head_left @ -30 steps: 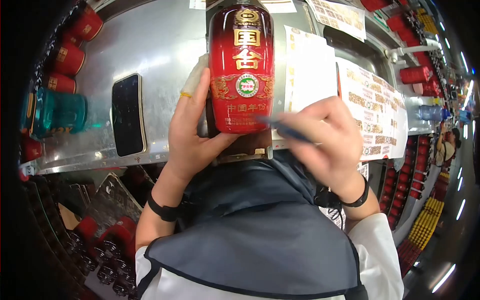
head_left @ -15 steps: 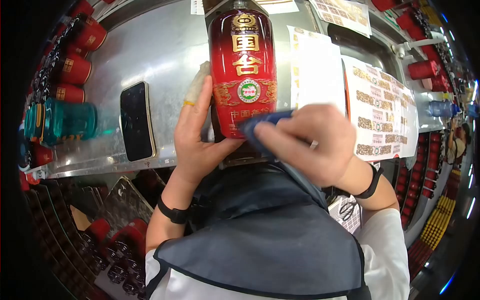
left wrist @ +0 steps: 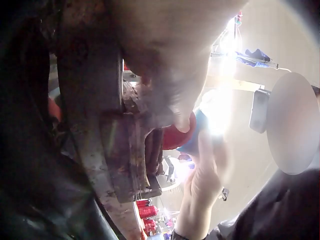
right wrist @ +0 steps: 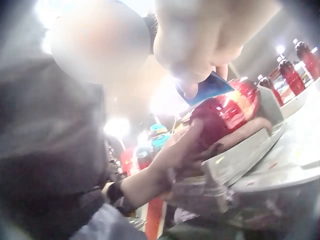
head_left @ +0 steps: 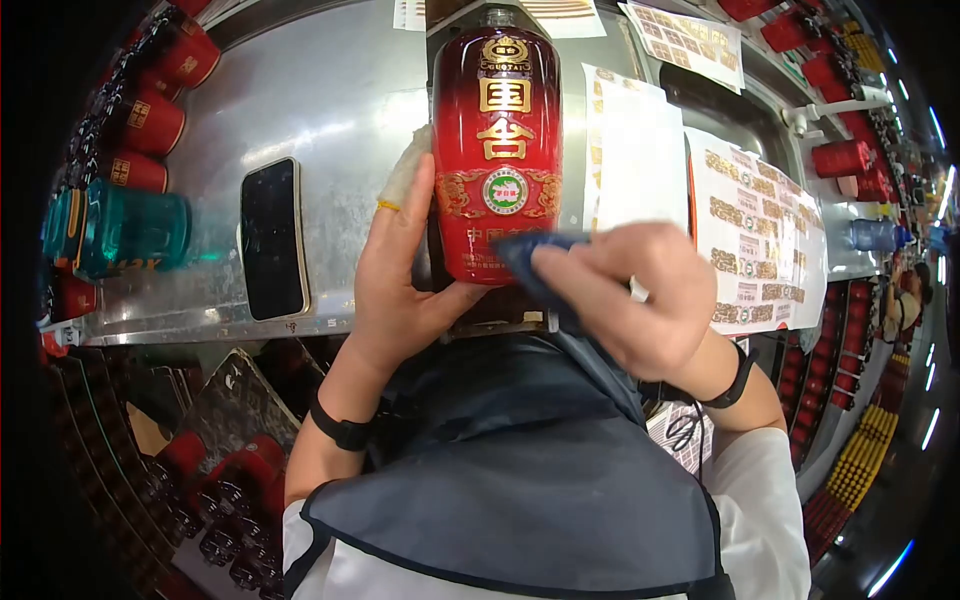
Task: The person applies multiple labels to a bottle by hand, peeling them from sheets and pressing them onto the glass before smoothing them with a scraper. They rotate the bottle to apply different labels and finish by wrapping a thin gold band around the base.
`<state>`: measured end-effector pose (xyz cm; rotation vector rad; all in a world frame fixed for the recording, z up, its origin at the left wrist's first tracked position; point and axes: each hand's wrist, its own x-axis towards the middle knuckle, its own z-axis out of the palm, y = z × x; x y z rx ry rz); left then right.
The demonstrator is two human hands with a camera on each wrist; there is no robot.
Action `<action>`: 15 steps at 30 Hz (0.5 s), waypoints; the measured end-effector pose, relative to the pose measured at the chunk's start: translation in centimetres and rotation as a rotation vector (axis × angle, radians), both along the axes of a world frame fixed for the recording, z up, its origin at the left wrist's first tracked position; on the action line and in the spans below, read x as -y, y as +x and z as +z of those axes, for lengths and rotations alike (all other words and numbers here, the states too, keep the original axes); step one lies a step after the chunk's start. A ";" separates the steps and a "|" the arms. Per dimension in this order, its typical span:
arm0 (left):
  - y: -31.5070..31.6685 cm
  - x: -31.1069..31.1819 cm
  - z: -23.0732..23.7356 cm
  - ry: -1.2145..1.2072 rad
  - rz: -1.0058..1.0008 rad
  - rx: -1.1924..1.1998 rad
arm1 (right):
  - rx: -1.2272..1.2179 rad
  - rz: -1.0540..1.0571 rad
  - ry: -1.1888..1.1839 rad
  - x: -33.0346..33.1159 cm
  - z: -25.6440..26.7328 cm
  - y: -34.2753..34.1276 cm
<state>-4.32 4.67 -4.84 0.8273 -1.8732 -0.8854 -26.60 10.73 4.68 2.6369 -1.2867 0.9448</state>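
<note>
A red bottle (head_left: 500,130) with gold characters lies label up, its neck pointing away, in the head view. Along its left side and under its base, my left hand (head_left: 398,265) grips it; a pale cover with a yellow band is on one finger. My right hand (head_left: 640,295) pinches a dark blue piece (head_left: 530,262) against the lower front of the bottle. The right wrist view shows the blue piece (right wrist: 207,90) between the right fingers, touching the red bottle (right wrist: 240,107); the left hand (right wrist: 182,145) is below it.
A phone (head_left: 272,240) and a teal container (head_left: 135,230) lie left on the metal table (head_left: 330,60). Sticker sheets (head_left: 755,240) are spread at the right. Red bottles (head_left: 150,120) line the far left, and more stand below the table edge.
The bottle and left hand sit slightly further right in the head view. The right hand has stayed near the bottle's lower front, the blue piece shifting over the lower lettering.
</note>
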 end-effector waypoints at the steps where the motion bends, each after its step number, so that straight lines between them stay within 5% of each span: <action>1: 0.0 0.0 0.0 0.014 0.003 0.002 | 0.031 0.042 -0.072 -0.1 -0.7 0.6; 11: 0.1 0.1 0.3 0.010 0.006 0.008 | 0.019 0.113 -0.094 -0.1 -0.1 1.7; 14: 0.1 0.1 0.4 -0.028 0.015 0.024 | 0.267 -0.021 0.402 2.7 2.2 1.0; 15: 0.0 0.1 0.6 -0.028 0.015 0.024 | 0.274 -0.112 0.350 4.1 2.5 0.5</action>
